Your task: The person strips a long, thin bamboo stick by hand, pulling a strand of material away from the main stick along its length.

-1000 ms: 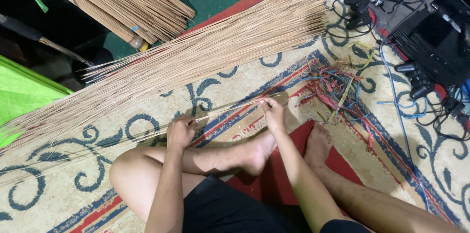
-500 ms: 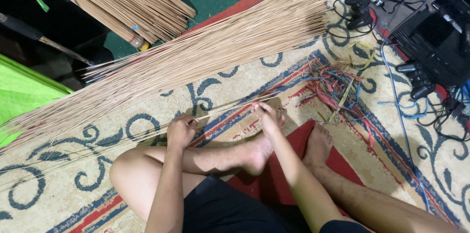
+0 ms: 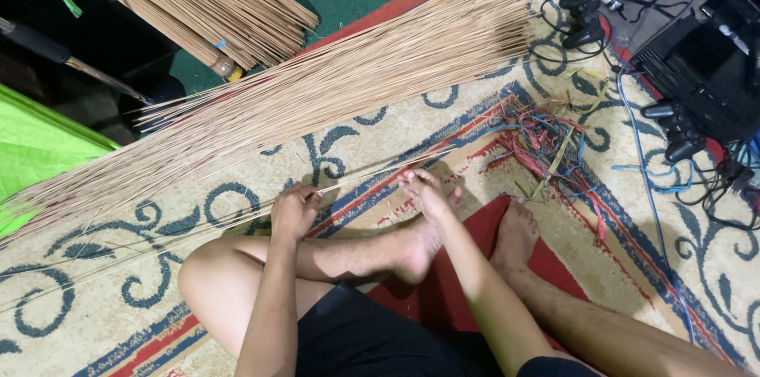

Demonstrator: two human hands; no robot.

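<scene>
Place: a home floor serving as a craft workspace.
Floor: a patterned cream, blue and red carpet is covering it, with a person sitting barefoot.
Materials: bundled thin sticks are lying across it.
Household signs: game controllers and cables are lying nearby.

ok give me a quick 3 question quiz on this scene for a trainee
1. True or false: both hands touch the same thin stick.
2. What lies on the rug just right of the right hand? A) a heap of coloured strips B) a green sheet C) a black game controller
3. Fill in: the big fan of loose sticks lies on the patterned ____.

Key
1. True: the left hand and the right hand both pinch one thin stick.
2. A, the coloured strips.
3. rug.
</scene>
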